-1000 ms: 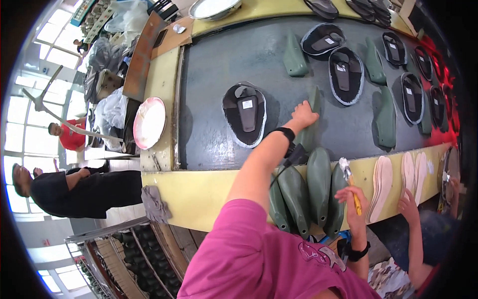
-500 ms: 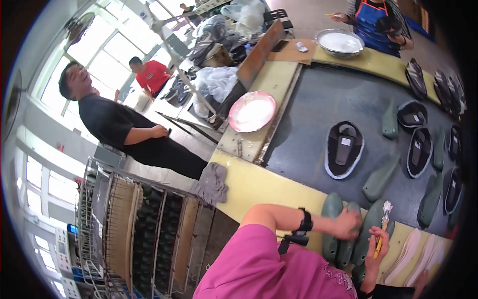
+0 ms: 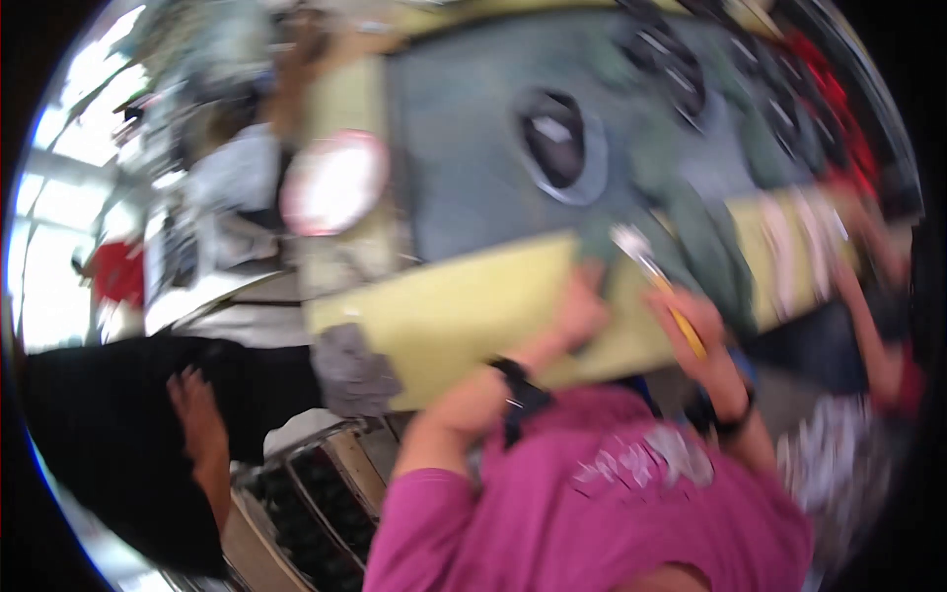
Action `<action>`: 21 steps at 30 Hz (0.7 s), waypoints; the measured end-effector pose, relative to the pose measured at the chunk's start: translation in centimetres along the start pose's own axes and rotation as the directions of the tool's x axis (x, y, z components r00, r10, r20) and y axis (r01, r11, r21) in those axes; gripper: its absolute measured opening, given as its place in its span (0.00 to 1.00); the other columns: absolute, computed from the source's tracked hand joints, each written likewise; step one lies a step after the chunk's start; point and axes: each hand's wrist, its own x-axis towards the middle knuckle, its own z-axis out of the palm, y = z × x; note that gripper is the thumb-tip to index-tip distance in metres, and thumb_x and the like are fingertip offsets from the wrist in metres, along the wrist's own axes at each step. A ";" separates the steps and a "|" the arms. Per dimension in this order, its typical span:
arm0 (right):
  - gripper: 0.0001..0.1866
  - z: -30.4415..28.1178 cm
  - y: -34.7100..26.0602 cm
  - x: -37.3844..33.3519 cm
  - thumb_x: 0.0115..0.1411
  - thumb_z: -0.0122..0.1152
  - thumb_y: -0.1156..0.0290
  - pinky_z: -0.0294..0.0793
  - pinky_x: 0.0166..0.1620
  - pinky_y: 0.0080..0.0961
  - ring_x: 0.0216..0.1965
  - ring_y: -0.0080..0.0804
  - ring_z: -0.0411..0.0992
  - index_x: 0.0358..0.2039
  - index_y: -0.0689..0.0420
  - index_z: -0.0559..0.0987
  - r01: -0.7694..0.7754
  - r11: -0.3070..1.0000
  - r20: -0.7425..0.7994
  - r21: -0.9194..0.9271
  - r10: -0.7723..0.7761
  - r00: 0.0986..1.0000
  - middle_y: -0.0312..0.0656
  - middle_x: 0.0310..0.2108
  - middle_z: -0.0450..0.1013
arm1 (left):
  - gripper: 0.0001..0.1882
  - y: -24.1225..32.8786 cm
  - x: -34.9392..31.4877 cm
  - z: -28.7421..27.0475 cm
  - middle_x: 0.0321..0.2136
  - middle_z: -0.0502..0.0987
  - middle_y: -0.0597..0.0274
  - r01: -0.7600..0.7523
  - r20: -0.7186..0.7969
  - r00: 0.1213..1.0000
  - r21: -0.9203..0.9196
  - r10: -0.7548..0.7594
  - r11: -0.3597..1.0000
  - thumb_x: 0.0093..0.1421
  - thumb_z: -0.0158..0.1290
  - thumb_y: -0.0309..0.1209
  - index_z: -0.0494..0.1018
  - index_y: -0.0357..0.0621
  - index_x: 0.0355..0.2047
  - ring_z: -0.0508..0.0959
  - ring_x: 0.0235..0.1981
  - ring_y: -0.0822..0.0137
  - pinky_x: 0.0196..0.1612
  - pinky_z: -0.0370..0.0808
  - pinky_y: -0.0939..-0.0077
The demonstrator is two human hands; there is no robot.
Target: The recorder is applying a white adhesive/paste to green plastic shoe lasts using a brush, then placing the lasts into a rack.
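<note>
My left hand [image 3: 580, 308], smeared by motion, is closed at the lower end of a green shoe last [image 3: 596, 240] over the yellow table edge. A brush [image 3: 646, 259] with a yellow handle and white-coated bristles is gripped in my right hand [image 3: 695, 331]. Its bristle end points up and left, close to that last. Several more green shoe lasts [image 3: 725, 261] lie side by side just beyond my right hand. A dark shoe upper [image 3: 555, 138] with a pale rim rests on the grey work surface [image 3: 454, 148] farther off.
A pink-rimmed basin [image 3: 335, 183] of white stuff stands at the left on the yellow border [image 3: 444, 326]. A grey cloth [image 3: 355, 370] hangs by the corner. Pale pink insoles [image 3: 794, 252] lie right. Someone in black [image 3: 118, 444] stands close at left; another person's arm [image 3: 868, 316] reaches in from the right.
The view has swung right and blurred. My left hand has moved left from the row of lasts, with one last at its fingers. My right hand still holds the brush.
</note>
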 end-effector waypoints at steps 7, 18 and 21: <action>0.07 -3.5 -1.8 -3.3 0.52 0.57 0.80 0.71 0.31 0.22 0.28 0.34 0.74 0.34 0.61 0.74 -0.194 0.963 -0.024 0.189 0.202 0.979 0.44 0.28 0.74 | 0.30 -4.8 -1.3 -4.4 0.34 0.75 0.44 0.088 0.153 0.987 -0.242 -0.052 0.966 0.48 0.56 0.34 0.64 0.34 0.50 0.77 0.33 0.59 0.37 0.73 0.69; 0.05 -4.2 2.7 -2.0 0.56 0.54 0.76 0.70 0.31 0.20 0.27 0.27 0.73 0.34 0.61 0.74 -0.230 0.920 0.119 0.319 0.201 0.972 0.42 0.25 0.73 | 0.31 -1.3 -0.6 -2.4 0.32 0.75 0.47 0.203 -0.006 0.979 -0.075 -0.204 0.976 0.35 0.60 0.36 0.65 0.33 0.39 0.77 0.32 0.55 0.38 0.72 0.66; 0.05 -4.2 3.4 -0.8 0.56 0.54 0.75 0.70 0.31 0.20 0.28 0.25 0.73 0.33 0.60 0.74 -0.282 0.856 0.159 0.434 0.235 0.959 0.41 0.26 0.73 | 0.31 1.2 -2.5 -3.9 0.31 0.74 0.51 0.167 0.075 0.986 -0.301 -0.151 0.939 0.35 0.60 0.33 0.65 0.32 0.41 0.76 0.32 0.60 0.38 0.72 0.69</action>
